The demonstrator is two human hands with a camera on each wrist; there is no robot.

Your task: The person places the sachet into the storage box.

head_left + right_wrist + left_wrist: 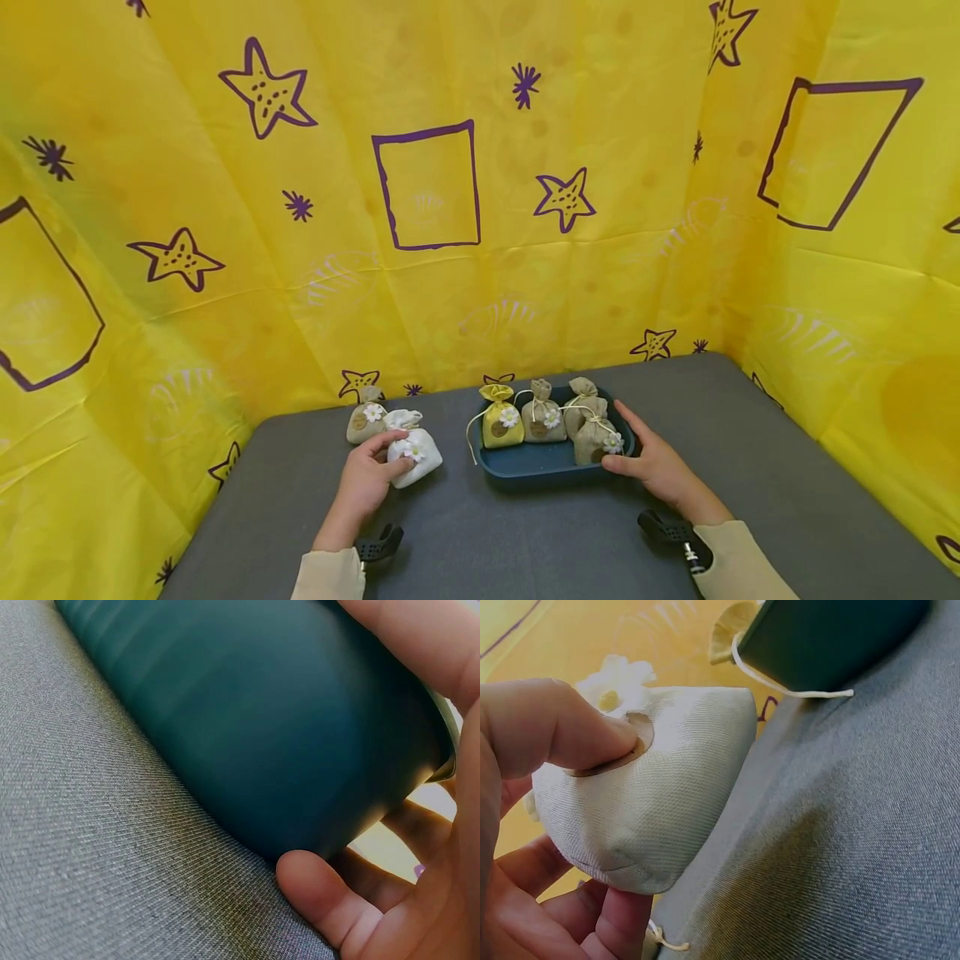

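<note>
My left hand (367,477) pinches a white drawstring sachet (422,457) decorated with a white flower, holding it tilted above the table. In the left wrist view the thumb presses on the round brown tag (639,736) of the sachet, with fingers behind it. A beige sachet (363,423) stands just behind this hand. My right hand (660,467) grips the right end of a dark blue tray (525,467), thumb at the near corner and fingers along the side. Inside the tray stand a yellow sachet (501,423), a grey-beige sachet (543,417) and two more beige ones (597,442) at the right.
A grey cloth-covered table (510,542) lies under everything. Yellow printed curtains (480,333) rise behind it and at both sides. The yellow sachet's pale cord (471,437) hangs over the tray's left rim.
</note>
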